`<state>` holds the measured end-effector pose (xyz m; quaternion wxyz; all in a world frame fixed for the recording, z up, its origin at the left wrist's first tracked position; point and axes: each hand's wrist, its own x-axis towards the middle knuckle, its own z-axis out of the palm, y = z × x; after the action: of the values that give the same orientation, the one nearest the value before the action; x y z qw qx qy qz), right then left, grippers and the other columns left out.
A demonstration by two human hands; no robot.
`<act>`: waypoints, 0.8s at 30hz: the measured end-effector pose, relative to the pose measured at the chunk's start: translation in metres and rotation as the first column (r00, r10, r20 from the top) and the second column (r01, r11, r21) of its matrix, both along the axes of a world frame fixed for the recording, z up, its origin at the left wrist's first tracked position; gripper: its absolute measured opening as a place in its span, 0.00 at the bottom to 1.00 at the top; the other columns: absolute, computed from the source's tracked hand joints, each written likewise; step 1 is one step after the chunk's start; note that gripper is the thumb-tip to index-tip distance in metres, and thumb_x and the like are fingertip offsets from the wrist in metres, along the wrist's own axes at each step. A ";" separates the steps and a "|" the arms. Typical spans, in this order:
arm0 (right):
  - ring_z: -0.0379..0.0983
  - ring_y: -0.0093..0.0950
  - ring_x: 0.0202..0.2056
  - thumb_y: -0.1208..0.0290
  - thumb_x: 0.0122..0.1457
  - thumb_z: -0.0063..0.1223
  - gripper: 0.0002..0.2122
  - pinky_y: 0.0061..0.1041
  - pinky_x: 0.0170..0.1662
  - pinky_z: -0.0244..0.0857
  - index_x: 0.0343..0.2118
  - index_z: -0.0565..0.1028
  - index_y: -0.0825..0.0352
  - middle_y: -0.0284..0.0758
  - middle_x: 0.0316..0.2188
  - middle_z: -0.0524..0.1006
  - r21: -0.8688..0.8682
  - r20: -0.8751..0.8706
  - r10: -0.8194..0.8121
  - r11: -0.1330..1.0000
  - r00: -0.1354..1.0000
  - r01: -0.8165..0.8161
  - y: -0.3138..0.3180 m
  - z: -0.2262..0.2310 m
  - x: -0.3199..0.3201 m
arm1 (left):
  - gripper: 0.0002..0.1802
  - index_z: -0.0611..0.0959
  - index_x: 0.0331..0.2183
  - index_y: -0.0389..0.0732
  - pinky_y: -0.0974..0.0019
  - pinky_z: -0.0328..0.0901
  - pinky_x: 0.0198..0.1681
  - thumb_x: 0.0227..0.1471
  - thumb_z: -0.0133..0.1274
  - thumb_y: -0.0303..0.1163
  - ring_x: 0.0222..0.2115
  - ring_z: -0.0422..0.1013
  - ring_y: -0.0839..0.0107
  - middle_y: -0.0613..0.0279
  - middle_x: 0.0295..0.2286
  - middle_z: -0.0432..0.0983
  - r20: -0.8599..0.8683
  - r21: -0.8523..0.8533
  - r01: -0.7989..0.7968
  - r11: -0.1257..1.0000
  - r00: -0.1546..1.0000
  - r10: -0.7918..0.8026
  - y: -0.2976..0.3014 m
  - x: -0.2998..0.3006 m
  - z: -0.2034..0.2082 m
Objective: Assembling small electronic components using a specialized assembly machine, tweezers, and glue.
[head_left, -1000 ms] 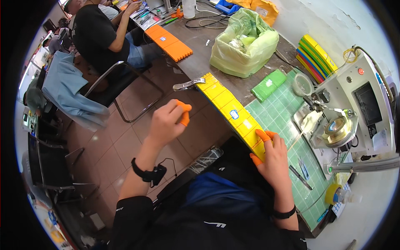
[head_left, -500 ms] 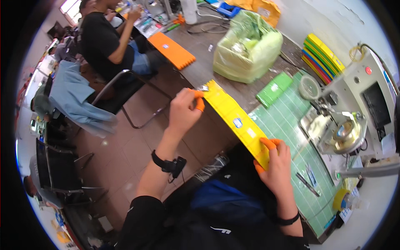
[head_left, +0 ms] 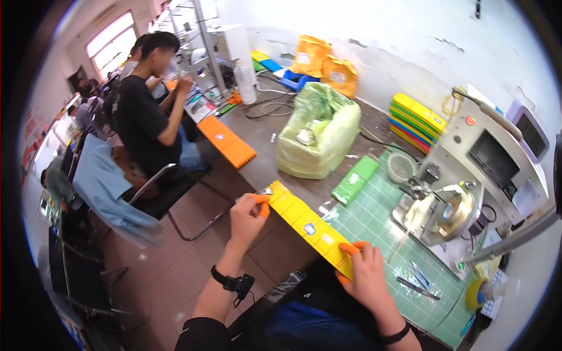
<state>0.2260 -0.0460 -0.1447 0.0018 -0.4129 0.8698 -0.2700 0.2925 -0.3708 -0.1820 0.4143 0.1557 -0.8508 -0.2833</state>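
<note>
A long, flat yellow plastic case [head_left: 300, 217] with a notched far end lies slantwise at the front table edge, a small label on its middle. My right hand [head_left: 367, 270] grips its near end, orange finger covers on thumb and forefinger. Beside the far end, my left hand [head_left: 246, 221] is closed in a pinch, also with orange finger covers. A small shiny metal piece [head_left: 265, 191] sticks out at its fingertips, close to the notches; its exact kind is too small to tell.
A yellow-green plastic bag [head_left: 313, 143] stands behind the yellow case. Similar cases lie about: orange [head_left: 225, 140], green [head_left: 356, 180], and a coloured stack [head_left: 417, 120]. Tweezers [head_left: 418, 288] rest on the green mat [head_left: 386, 234]. A grey machine [head_left: 483, 164] stands right; a co-worker [head_left: 146, 108] sits at far left.
The view has tilted upward, showing more wall and window. Both hands keep their hold, and the yellow case stays between them in much the same pose.
</note>
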 end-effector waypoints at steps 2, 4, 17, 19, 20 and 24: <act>0.66 0.45 0.48 0.71 0.44 0.71 0.31 0.41 0.52 0.63 0.55 0.72 0.61 0.42 0.50 0.69 0.009 0.002 -0.031 0.999 1.000 0.030 -0.002 0.002 -0.001 | 0.11 0.87 0.34 0.38 0.68 0.59 0.24 0.44 0.63 0.18 0.17 0.65 0.72 0.60 0.22 0.70 0.030 -0.049 0.019 0.999 0.999 -0.017 -0.004 -0.004 0.000; 0.66 0.46 0.48 0.72 0.44 0.71 0.31 0.41 0.53 0.64 0.54 0.72 0.62 0.43 0.49 0.69 0.015 0.012 -0.044 0.999 0.999 0.043 0.001 0.003 -0.002 | 0.11 0.87 0.33 0.38 0.66 0.59 0.24 0.43 0.63 0.19 0.17 0.64 0.70 0.61 0.22 0.69 0.028 -0.035 0.029 0.999 0.999 -0.028 0.000 -0.010 -0.005; 0.66 0.43 0.48 0.74 0.45 0.71 0.31 0.40 0.50 0.62 0.56 0.73 0.62 0.41 0.50 0.69 0.023 0.014 -0.014 1.000 1.000 0.014 -0.005 -0.004 -0.008 | 0.14 0.88 0.39 0.37 0.73 0.55 0.25 0.47 0.62 0.17 0.20 0.59 0.80 0.67 0.21 0.63 0.003 0.267 0.045 0.963 0.999 -0.048 -0.015 -0.005 -0.019; 0.67 0.43 0.48 0.74 0.45 0.71 0.31 0.40 0.50 0.63 0.56 0.72 0.62 0.41 0.50 0.69 0.045 0.015 -0.013 0.999 1.000 0.013 -0.005 -0.005 -0.007 | 0.14 0.88 0.39 0.36 0.73 0.55 0.25 0.48 0.62 0.17 0.20 0.59 0.80 0.67 0.20 0.62 0.008 0.263 0.036 0.964 0.999 -0.040 -0.015 -0.004 -0.020; 0.67 0.43 0.48 0.74 0.45 0.71 0.31 0.40 0.50 0.63 0.56 0.72 0.62 0.41 0.50 0.69 0.049 0.015 -0.009 0.999 1.000 0.008 -0.006 -0.005 -0.007 | 0.13 0.88 0.39 0.37 0.72 0.55 0.25 0.48 0.62 0.17 0.20 0.59 0.80 0.67 0.20 0.62 0.010 0.266 0.037 0.963 0.999 -0.042 -0.015 -0.004 -0.023; 0.67 0.43 0.48 0.74 0.45 0.71 0.32 0.39 0.51 0.63 0.57 0.72 0.62 0.41 0.50 0.69 0.054 0.009 -0.013 0.998 1.000 0.012 -0.004 -0.005 -0.005 | 0.12 0.87 0.38 0.36 0.71 0.55 0.24 0.48 0.63 0.18 0.18 0.59 0.80 0.65 0.20 0.65 0.046 0.216 -0.001 0.976 0.999 -0.009 -0.008 -0.008 -0.015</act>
<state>0.2208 -0.0498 -0.1496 0.0154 -0.4060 0.8794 -0.2482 0.2846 -0.3784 -0.1966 0.3743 0.2045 -0.8249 -0.3710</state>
